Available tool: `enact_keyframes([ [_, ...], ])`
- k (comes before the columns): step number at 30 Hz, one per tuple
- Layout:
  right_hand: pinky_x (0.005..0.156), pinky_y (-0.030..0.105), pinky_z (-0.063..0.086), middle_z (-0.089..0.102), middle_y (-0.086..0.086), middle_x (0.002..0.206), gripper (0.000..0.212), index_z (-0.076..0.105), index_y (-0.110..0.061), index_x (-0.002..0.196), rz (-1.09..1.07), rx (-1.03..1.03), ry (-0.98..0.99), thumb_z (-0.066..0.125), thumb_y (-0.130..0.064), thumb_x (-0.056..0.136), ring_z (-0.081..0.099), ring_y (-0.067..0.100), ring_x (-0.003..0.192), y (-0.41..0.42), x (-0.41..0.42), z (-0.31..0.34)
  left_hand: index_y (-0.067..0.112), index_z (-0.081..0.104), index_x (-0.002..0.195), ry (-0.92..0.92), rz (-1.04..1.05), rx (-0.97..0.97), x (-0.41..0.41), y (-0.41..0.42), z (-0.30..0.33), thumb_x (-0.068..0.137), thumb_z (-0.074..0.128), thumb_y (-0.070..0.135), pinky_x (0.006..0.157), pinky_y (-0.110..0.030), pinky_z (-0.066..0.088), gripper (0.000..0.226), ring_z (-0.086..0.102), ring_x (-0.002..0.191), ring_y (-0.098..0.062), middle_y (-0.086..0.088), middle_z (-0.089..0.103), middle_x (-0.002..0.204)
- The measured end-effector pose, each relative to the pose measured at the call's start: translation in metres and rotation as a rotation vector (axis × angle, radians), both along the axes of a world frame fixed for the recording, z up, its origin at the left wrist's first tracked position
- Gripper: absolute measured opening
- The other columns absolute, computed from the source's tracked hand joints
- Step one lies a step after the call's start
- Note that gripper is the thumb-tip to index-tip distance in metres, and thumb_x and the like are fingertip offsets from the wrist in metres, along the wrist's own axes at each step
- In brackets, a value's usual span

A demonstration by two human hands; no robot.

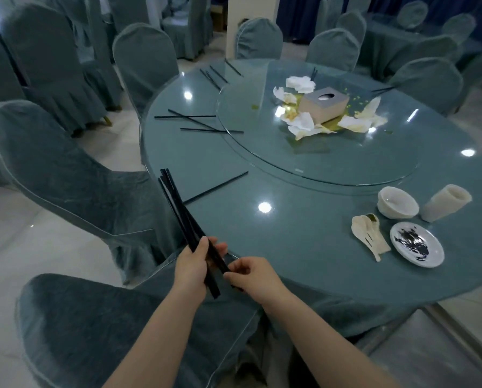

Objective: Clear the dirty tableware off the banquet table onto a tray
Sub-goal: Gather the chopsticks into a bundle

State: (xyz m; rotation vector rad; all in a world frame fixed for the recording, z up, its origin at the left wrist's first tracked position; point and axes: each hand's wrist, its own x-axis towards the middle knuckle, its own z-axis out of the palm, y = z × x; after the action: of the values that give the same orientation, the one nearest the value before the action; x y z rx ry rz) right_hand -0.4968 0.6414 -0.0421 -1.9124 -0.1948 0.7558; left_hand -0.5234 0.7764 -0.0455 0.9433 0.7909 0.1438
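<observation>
Head view is showing the left hand (190,266) gripping a bundle of chopsticks (184,219) just off the counter's (304,236) near-left edge, while the right hand (249,274) is pinching their lower ends. Ends should be squared before reaching on. Loose chopsticks (216,188) are lying near that edge; bowl (398,203), spoons (370,236) and saucer (416,245) are waiting near the right edge. No tray is showing.

- Bench (304,233), near edge: open glass between the lone chopstick (216,188) and the spoons (370,236).
- Right near edge: crowded by spoons, bowl (396,203), cup (445,203), saucer (417,245), close together.
- Turntable (318,152): rim raised above bench; centre blocked by tissue box (325,106) and crumpled napkins (301,124).
- Left rim: scattered chopsticks (197,123).
- Perimeter: covered chairs (74,177) hem the bench edge.
</observation>
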Motion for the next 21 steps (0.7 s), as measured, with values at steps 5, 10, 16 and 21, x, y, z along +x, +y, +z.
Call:
enact_keyframes([
  [5, 0.058, 0.016, 0.047, 0.069, -0.011, 0.068, 0.010, 0.069, -0.024, 0.077, -0.001, 0.085, 0.026, 0.070, -0.033, 0.082, 0.060, 0.002, 0.062, 0.009, 0.049, -0.018, 0.007, 0.058, 0.094, 0.010, 0.159, -0.018, 0.018, 0.034, -0.004, 0.100, 0.044, 0.021, 0.066, -0.031, 0.053, 0.021, 0.072, 0.079, -0.021, -0.010, 0.074, 0.077],
  [10, 0.059, 0.009, 0.042, 0.063, -0.013, 0.068, 0.011, 0.064, -0.024, 0.075, 0.055, -0.129, -0.142, 0.068, -0.021, 0.085, 0.057, -0.001, 0.062, 0.015, 0.132, -0.047, 0.006, 0.057, 0.096, 0.063, 0.260, -0.036, 0.035, 0.057, -0.004, 0.101, 0.044, 0.020, 0.066, -0.033, 0.054, 0.020, 0.073, 0.077, -0.023, -0.010, 0.074, 0.078],
  [16, 0.093, 0.031, 0.044, 0.066, 0.011, 0.111, 0.024, 0.067, -0.007, 0.110, 0.251, -0.344, -0.435, 0.058, -0.007, 0.088, 0.061, 0.025, 0.102, 0.057, 0.240, -0.077, 0.007, 0.056, 0.095, 0.181, 0.289, -0.046, 0.043, 0.068, -0.007, 0.101, 0.043, 0.021, 0.064, -0.038, 0.054, 0.019, 0.064, 0.060, -0.023, -0.004, 0.060, 0.060],
  [21, 0.111, 0.038, 0.027, 0.025, 0.008, 0.155, 0.055, 0.030, -0.017, 0.148, 0.444, -0.575, -0.621, 0.046, -0.014, 0.096, 0.025, 0.031, 0.139, 0.096, 0.296, -0.094, 0.008, 0.053, 0.094, 0.279, 0.307, 0.078, 0.034, 0.075, -0.004, 0.102, 0.042, 0.023, 0.040, -0.022, 0.038, 0.020, 0.038, 0.042, -0.010, 0.004, 0.042, 0.050],
])
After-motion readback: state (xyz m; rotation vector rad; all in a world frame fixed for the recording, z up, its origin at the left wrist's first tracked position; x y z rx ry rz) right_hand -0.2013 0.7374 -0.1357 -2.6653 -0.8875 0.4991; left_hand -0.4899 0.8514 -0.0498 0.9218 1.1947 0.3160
